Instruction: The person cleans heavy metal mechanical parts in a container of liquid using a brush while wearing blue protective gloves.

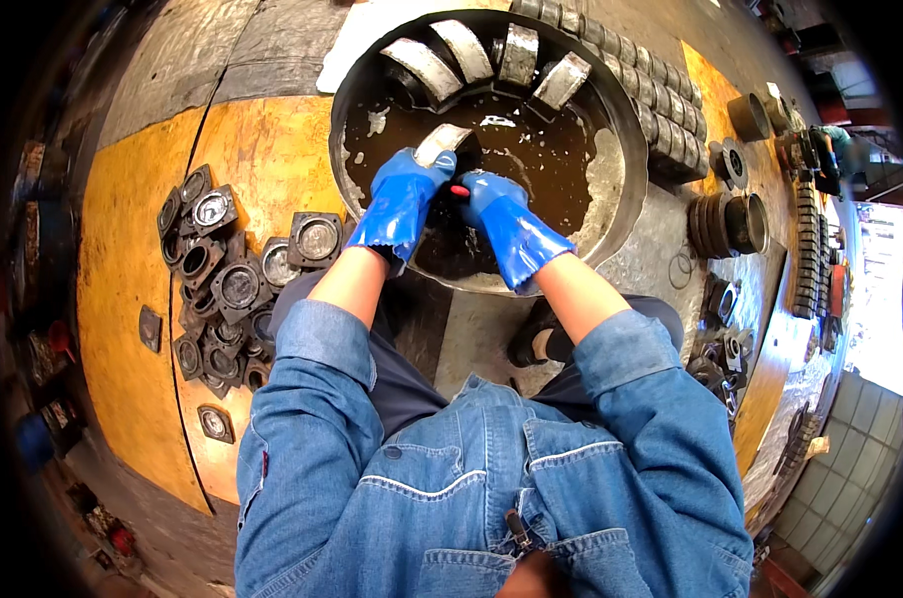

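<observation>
My left hand [402,194], in a blue rubber glove, is closed around a dark metal part [444,144] with a pale, curved outer face. It is held over the brown liquid [531,149] in a large round metal basin [626,204]. Close beside it, my right hand [498,204], gloved alike, has its fingers curled round something with a small red end [459,190]; the rest of that thing is hidden. Several similar curved metal parts [422,68] lean along the basin's far inner wall, partly in the liquid.
On yellow boards [123,299] at the left lies a heap of square-flanged metal parts [240,286]. Rows of stacked metal parts [671,110] stand beyond the basin to the right. Large metal rings [746,224] and more loose parts [733,349] are further right.
</observation>
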`<state>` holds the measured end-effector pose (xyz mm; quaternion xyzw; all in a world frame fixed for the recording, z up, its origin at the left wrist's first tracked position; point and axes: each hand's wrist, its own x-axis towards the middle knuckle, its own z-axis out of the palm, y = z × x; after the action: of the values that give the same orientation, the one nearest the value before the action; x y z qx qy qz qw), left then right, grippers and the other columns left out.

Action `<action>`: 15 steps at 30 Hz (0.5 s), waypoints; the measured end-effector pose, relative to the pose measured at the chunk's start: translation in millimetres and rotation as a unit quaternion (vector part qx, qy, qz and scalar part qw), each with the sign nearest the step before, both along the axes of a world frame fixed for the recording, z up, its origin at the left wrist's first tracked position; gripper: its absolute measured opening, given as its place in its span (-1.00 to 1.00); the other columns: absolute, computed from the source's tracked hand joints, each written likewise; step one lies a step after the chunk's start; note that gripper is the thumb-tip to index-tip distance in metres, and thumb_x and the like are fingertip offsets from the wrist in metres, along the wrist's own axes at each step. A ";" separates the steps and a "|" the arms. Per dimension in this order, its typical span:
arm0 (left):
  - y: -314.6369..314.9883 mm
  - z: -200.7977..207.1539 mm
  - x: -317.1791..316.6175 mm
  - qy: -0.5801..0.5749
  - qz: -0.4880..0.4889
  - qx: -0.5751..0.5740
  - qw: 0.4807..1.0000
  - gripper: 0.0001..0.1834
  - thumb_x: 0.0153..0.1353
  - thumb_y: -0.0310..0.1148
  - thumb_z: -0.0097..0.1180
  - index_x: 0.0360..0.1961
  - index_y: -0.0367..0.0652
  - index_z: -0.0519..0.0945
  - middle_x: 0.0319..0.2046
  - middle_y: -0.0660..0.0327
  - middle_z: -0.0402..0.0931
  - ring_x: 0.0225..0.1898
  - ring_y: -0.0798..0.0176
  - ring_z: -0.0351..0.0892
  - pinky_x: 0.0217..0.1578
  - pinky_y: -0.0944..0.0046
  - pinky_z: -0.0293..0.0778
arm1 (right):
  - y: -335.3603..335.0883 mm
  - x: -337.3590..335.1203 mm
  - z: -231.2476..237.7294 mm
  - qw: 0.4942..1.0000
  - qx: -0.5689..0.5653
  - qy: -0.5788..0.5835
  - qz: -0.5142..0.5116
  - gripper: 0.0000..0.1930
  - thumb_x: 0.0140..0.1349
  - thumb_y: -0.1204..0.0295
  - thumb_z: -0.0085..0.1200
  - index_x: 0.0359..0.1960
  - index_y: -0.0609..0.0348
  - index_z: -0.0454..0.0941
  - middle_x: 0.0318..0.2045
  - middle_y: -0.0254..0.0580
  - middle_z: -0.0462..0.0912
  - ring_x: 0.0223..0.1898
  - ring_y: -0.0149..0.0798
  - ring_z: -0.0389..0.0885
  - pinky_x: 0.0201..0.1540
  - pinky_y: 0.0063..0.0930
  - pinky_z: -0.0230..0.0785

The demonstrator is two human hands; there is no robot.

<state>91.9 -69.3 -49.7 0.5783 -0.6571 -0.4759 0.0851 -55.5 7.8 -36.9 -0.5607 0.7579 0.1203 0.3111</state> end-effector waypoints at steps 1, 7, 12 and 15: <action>-4.4 -8.9 3.2 -0.007 -0.003 0.004 1.000 -0.22 0.18 0.26 0.25 0.16 -0.22 0.68 0.03 -0.19 0.71 0.10 -0.21 0.71 0.13 0.00 0.59 | -0.4 1.5 2.4 0.999 -0.049 -0.006 -0.002 -0.62 0.30 0.21 0.22 0.16 -0.20 0.67 0.13 -0.09 0.73 0.16 0.05 0.70 0.11 0.07 0.59; 0.4 -7.5 0.9 0.004 0.016 0.027 0.999 -0.26 0.20 0.21 0.27 0.16 -0.22 0.68 0.00 -0.16 0.72 0.08 -0.19 0.71 0.11 0.03 0.58 | 17.6 -15.8 0.3 0.948 -0.314 -0.035 0.017 -0.63 0.34 0.33 0.15 0.19 -0.15 0.64 0.07 -0.06 0.75 0.11 0.05 0.71 0.16 -0.08 0.56; 1.8 0.8 -4.5 0.005 0.015 0.025 1.000 -0.32 0.25 0.12 0.30 0.17 -0.23 0.66 -0.03 -0.12 0.73 0.04 -0.13 0.73 0.06 0.08 0.56 | 12.6 -31.9 -37.9 0.950 -0.217 -0.126 -0.186 -0.68 0.29 0.20 0.24 0.01 0.03 0.73 -0.05 0.05 0.78 0.04 0.09 0.74 0.13 -0.13 0.56; 0.9 -9.7 0.1 -0.008 0.005 -0.021 1.000 -0.32 0.24 0.14 0.30 0.20 -0.17 0.67 0.00 -0.12 0.72 0.06 -0.17 0.72 0.08 0.04 0.56 | 14.9 -31.1 -33.6 0.926 -0.146 -0.227 -0.263 -0.62 0.25 0.16 0.29 0.02 0.07 0.73 -0.13 0.07 0.79 -0.02 0.08 0.76 0.08 -0.17 0.57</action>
<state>92.0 -68.4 -59.4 0.5834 -0.6648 -0.4569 0.0946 -86.7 22.7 -70.5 -0.3928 0.7965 -0.2077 0.4100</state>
